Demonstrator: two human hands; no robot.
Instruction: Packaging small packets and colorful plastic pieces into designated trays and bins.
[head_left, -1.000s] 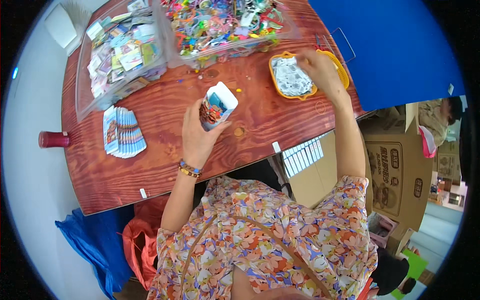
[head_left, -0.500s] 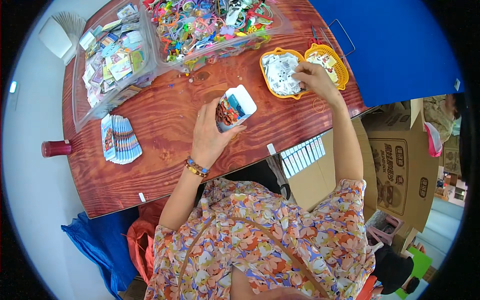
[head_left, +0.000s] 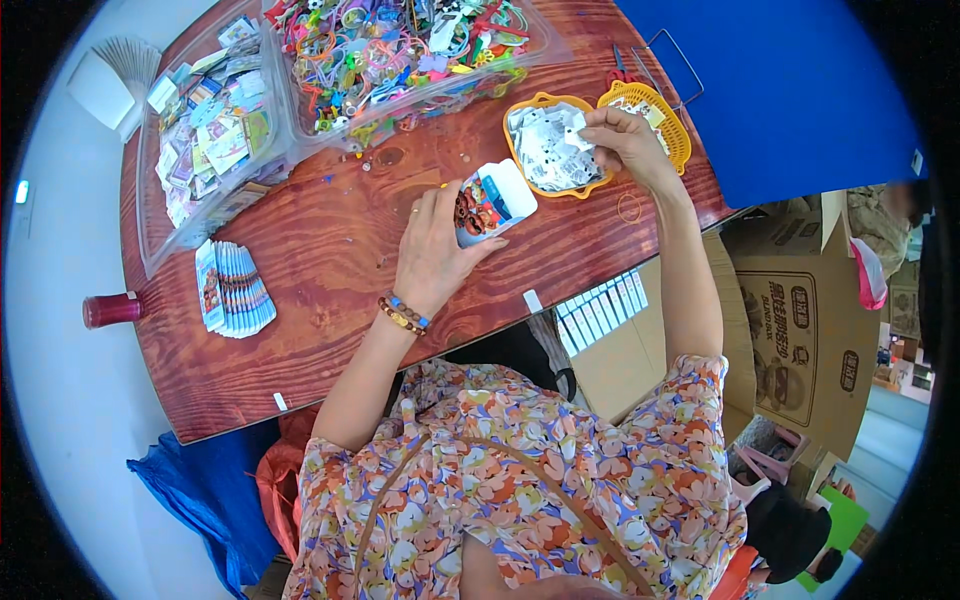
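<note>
In my left hand [head_left: 435,245] is a small printed carton [head_left: 495,205], its white flap standing up and its open end facing the baskets. Fingers wrap one side and the thumb presses the other. My right hand [head_left: 630,145] is over the left yellow basket [head_left: 545,98], thumb and fingers pinched on a small white slip [head_left: 575,138]. White printed slips [head_left: 550,155] fill that basket. Beside it, a second yellow basket [head_left: 680,130] holds pale pieces, partly hidden by my right hand. A rubber band [head_left: 629,208] lies on the table near my right wrist.
A fanned stack of flat cartons [head_left: 235,288] lies at the left, near a red jar [head_left: 112,309]. Clear bins of cards [head_left: 220,130] and colourful trinkets [head_left: 400,60] stand at the back. Scissors [head_left: 620,72] lie behind the baskets. Filled rows of small boxes [head_left: 605,310] sit in a cardboard box below.
My left hand has brought the carton right, closer to the baskets. My right hand has lifted slightly from the slips, with a white slip now showing at its fingertips.
</note>
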